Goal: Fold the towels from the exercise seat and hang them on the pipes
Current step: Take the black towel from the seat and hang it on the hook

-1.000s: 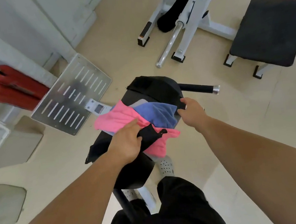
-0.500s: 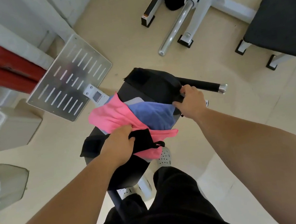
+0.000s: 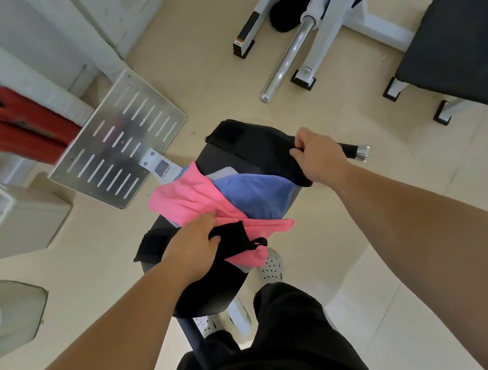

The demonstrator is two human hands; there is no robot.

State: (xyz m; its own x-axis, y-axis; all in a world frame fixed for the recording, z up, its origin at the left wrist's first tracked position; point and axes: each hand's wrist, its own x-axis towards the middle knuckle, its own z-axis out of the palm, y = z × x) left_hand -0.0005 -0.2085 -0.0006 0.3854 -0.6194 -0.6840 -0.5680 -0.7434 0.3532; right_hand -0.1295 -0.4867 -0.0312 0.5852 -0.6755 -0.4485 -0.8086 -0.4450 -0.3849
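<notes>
Black towel (image 3: 251,145) diagonal, near-left to far-right

Left hand (image 3: 192,247) and right hand (image 3: 319,156) bare, forearms uncovered; loose black trousers (image 3: 290,331) at bottom centre; pale grey perforated clogs (image 3: 270,266) beneath.

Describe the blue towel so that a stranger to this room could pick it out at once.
Start at the black exercise seat in the middle of the floor, where towels are piled. The blue towel lies between the pink towel and the black towel that the right hand pinches. It is the only blue cloth in the pile.
</notes>
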